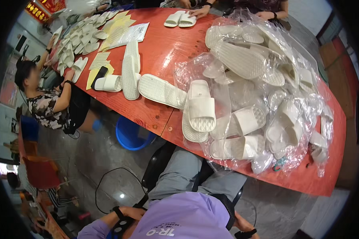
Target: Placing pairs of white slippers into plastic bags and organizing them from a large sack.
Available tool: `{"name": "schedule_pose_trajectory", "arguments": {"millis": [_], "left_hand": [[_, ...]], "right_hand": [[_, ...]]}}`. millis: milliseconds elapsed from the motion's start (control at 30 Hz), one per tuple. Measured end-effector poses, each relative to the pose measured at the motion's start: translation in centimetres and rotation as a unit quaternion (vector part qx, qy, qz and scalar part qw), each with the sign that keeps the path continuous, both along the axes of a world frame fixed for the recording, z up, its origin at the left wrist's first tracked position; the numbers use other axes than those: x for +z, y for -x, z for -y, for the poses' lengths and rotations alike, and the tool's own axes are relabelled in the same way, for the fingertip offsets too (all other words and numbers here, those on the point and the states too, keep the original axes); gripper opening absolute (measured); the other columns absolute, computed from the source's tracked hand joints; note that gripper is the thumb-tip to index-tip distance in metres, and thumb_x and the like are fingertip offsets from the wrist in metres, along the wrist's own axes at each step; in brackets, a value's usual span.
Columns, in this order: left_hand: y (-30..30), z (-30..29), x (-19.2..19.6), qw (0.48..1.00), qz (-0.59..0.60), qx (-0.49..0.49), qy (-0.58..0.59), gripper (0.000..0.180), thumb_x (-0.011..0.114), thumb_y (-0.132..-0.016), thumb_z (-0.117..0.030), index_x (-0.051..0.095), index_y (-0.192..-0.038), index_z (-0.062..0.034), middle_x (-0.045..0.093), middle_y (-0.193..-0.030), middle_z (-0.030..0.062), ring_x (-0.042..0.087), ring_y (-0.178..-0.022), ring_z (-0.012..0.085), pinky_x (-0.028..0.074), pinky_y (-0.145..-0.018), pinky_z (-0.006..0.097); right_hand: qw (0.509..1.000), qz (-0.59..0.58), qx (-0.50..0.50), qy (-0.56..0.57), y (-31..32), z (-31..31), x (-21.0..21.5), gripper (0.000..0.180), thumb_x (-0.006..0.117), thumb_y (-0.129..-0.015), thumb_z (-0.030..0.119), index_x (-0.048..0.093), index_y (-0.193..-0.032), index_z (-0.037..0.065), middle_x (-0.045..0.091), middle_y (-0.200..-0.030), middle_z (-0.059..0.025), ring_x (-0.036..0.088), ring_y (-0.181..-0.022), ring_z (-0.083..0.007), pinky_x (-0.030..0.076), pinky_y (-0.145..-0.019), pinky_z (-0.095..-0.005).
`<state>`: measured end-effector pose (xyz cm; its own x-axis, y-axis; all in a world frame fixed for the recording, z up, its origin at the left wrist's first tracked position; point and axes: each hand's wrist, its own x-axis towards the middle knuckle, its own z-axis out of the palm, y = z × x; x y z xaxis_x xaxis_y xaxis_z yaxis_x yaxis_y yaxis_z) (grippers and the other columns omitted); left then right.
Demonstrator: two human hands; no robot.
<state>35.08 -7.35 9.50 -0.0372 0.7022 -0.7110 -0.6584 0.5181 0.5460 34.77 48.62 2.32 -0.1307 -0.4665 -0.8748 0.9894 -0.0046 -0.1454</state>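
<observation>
My left hand (pixel 132 212) rests by my left hip, below the table, against a dark strap or chair part; its fingers disappear behind my purple shirt. At my right side my right hand (pixel 242 222) hangs low, and its fingers are hidden too. Both are away from the white slide slippers. Closest in front of me on the table, a slipper (pixel 201 104) lies upright on top of another. To its left are a sole-up slipper (pixel 162 91) and two overlapping ones (pixel 129 83). Clear plastic bags (pixel 237 93) spread over many more slippers at the right.
The red table (pixel 159 44) curves across the view. Beyond it, a co-worker's hand (pixel 192 13) touches a slipper pair (pixel 180 19). Another person sits at the left near a slipper pile (pixel 80 38). A blue bucket (pixel 132 134) and a black cable (pixel 107 173) are on the floor.
</observation>
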Motion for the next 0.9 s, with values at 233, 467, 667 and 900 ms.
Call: {"name": "schedule_pose_trajectory", "arguments": {"millis": [233,467,667,900], "left_hand": [[2.9,2.3,-0.5,0.988,-0.138,-0.063,-0.04,0.036,0.059,-0.087,-0.016,0.057,-0.117,0.003,0.063,-0.113,0.0169,0.059,-0.1,0.0206,0.046,-0.086,0.031],[6.3,0.5,1.5,0.949,-0.301,-0.095,0.009,0.034,0.063,-0.077,-0.014,0.061,-0.106,0.0034,0.063,-0.106,0.0227,0.06,-0.099,0.0371,0.048,-0.083,0.04],[5.6,1.1,0.0,0.959,-0.272,-0.069,0.048,0.033,0.06,-0.072,-0.008,0.063,-0.102,0.0035,0.065,-0.098,0.0223,0.064,-0.093,0.0336,0.048,-0.08,0.037],[6.7,0.4,0.4,0.944,-0.278,-0.157,0.077,0.03,0.06,-0.075,-0.009,0.063,-0.102,0.0036,0.068,-0.091,0.0157,0.065,-0.082,0.0227,0.048,-0.073,0.032]], "right_hand": [[0.992,-0.091,0.072,-0.049,3.1,5.1,2.9,0.075,0.033,-0.092,0.064,0.033,-0.143,0.009,0.044,-0.14,-0.0055,0.045,-0.123,-0.0217,0.037,-0.102,-0.0403],[0.989,-0.098,0.094,-0.055,1.7,5.5,5.2,0.077,0.032,-0.092,0.066,0.04,-0.138,0.004,0.05,-0.132,-0.0129,0.053,-0.114,-0.0261,0.046,-0.092,-0.0426],[0.969,-0.185,0.083,-0.138,0.1,4.4,6.2,0.069,0.033,-0.094,0.061,0.057,-0.118,0.002,0.063,-0.105,-0.0129,0.059,-0.097,-0.0198,0.045,-0.082,-0.0289],[0.664,-0.536,0.147,-0.5,-0.3,-8.2,12.9,0.04,0.053,-0.092,0.036,0.06,-0.113,0.003,0.064,-0.107,-0.0154,0.061,-0.1,-0.0288,0.047,-0.087,-0.036]]}}
